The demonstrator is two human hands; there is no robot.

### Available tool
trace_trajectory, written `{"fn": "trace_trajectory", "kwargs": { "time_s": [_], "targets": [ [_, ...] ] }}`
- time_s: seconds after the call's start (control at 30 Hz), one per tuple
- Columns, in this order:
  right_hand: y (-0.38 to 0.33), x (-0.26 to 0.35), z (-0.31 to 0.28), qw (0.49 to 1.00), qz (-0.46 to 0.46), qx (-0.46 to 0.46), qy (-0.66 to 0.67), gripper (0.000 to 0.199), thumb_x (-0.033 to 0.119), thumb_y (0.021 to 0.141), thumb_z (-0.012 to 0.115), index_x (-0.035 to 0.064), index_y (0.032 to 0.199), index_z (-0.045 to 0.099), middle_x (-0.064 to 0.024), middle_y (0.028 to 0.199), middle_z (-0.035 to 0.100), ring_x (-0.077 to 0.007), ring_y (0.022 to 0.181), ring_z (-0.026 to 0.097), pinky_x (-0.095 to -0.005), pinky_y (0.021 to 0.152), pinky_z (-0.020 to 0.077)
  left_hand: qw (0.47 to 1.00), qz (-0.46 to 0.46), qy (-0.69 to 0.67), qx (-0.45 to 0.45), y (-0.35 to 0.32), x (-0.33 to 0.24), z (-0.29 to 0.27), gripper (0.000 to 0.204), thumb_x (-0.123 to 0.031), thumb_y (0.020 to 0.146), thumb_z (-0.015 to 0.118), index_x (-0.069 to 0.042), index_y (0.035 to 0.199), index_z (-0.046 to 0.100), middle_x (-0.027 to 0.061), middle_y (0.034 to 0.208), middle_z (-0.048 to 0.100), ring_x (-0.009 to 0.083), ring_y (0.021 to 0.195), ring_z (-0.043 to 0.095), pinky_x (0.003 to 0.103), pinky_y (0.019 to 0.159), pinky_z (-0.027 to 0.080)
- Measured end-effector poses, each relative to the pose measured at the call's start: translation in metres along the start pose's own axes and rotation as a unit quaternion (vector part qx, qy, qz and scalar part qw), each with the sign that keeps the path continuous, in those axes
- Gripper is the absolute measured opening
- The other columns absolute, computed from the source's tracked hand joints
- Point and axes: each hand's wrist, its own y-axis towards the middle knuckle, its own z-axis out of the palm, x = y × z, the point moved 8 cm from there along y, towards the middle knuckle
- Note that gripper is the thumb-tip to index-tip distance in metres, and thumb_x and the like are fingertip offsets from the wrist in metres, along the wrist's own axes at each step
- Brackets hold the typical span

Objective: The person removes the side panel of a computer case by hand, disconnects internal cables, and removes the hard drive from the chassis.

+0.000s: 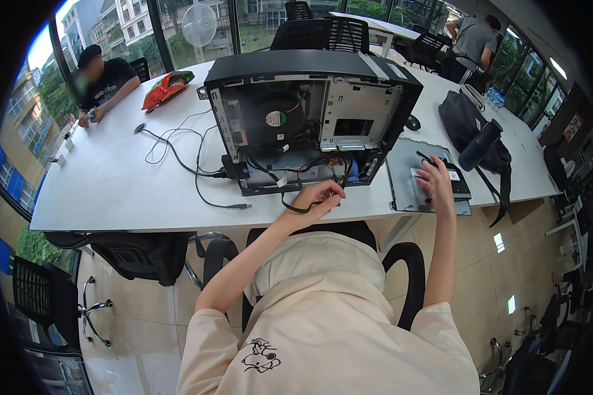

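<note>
Desktop computer case, black, open-sided, standing near the front edge of a white table, its interior facing the wearer; a green-and-white round label shows in the dark recess at left, a bare metal drive bracket at right, loose wiring along the bottom. Left hand: at the lower front edge of the case, thumb and fingers closed together on a black cable that loops out beside the wrist. Right hand: raised over a grey metal side panel, fingers bent and partly apart; a slim dark object lies at the fingertips, whether gripped cannot be told. Black box-shaped component, with white label, on the panel near that hand. Power cord, plugged in at the left of the case; USB plug on the tabletop, just left of the case. Right of the case: black mouse, black backpack, dark cylindrical bottle against the backpack. Left rear: red snack bag; beyond it, a seated person in a dark cap.
</note>
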Motion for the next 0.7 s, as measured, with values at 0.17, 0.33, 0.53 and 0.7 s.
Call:
{"fn": "trace_trajectory", "kwargs": {
  "time_s": [0.17,0.33,0.53,0.7],
  "targets": [
    [0.011,-0.006,0.007,1.0,0.016,-0.001,0.017,0.081,0.027,0.095,0.073,-0.0068,0.156,0.033,-0.024,0.141,0.054,-0.0277,0.121,0.062,-0.0372,0.093,0.0553,1.0,0.002,0.006,0.005,0.002,0.001,0.002,0.015,-0.016,0.104,0.062,-0.003,0.111,0.065,-0.0025,0.087,0.059,0.0045,0.074,0.052,0.022,0.067,0.044],
    [0.015,-0.009,0.005,0.998,0.028,-0.017,0.054,0.082,0.027,0.094,0.074,-0.0104,0.155,0.033,-0.0242,0.143,0.053,-0.0287,0.121,0.063,-0.0376,0.094,0.0551,1.0,0.014,0.012,0.005,0.002,0.0,0.0,0.014,-0.015,0.104,0.062,-0.003,0.11,0.066,-0.0027,0.087,0.059,0.0041,0.074,0.052,0.022,0.067,0.044],
    [0.019,-0.01,0.006,0.999,0.019,0.026,0.016,0.076,0.03,0.095,0.071,-0.0094,0.151,0.039,-0.0216,0.14,0.056,-0.0276,0.121,0.064,-0.0363,0.1,0.0512,0.999,0.009,0.033,0.003,0.001,-0.003,0.0,0.015,-0.016,0.104,0.062,-0.003,0.111,0.066,-0.0021,0.088,0.06,0.0043,0.074,0.053,0.022,0.067,0.045],
    [0.006,0.012,0.026,0.999,-0.02,0.032,-0.009,0.063,0.028,0.096,0.069,-0.0068,0.143,0.047,-0.0162,0.126,0.064,-0.0224,0.113,0.069,-0.0325,0.103,0.0466,0.999,0.032,0.04,0.0,0.0,0.0,0.0,0.015,-0.016,0.105,0.062,-0.003,0.112,0.066,-0.0006,0.092,0.062,0.0046,0.08,0.056,0.021,0.071,0.047]
  ]
}}
